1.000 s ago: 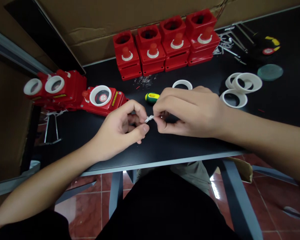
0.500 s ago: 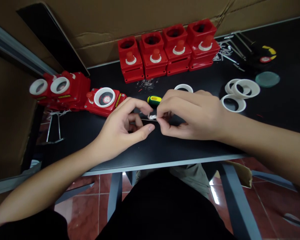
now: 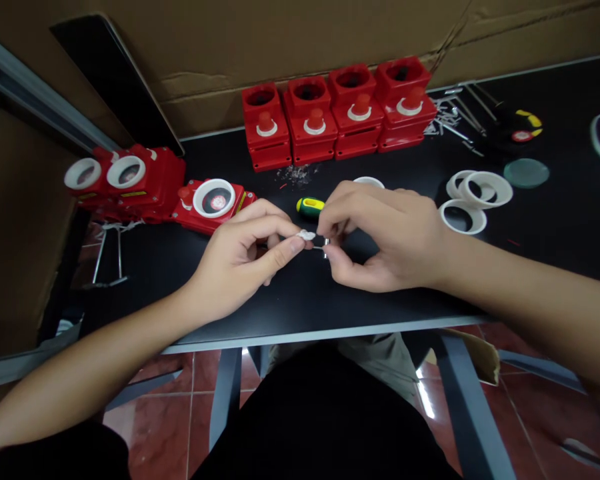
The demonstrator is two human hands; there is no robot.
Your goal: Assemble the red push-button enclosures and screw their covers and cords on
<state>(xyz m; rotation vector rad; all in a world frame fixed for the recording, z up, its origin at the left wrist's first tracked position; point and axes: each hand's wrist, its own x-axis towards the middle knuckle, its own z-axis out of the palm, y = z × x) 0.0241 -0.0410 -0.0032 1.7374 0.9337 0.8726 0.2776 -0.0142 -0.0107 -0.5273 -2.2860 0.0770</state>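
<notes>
Fingers [image 3: 276, 228] of the left hand [image 3: 233, 261] pinched a white scrap [image 3: 307, 235]; just right, the right hand [image 3: 393, 233] gripped a shiny piece [image 3: 326, 244].

The top [image 3: 325, 417] was plain black; its left sleeve [image 3: 65, 450] left the forearm [image 3: 110, 357] uncovered. Below showed creased, grey-green trousers [image 3: 393, 353]. Left hand [image 3: 253, 260] and right hand [image 3: 393, 233] were bare.

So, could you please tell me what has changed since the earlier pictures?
The left hand has closed on the white piece; the right hand has let go of it and drawn slightly right. A small shiny metal part now shows at the right hand's fingers. The row of red boxes, the green-and-yellow handle and the white rings stay in place, though the view shifted.
</notes>
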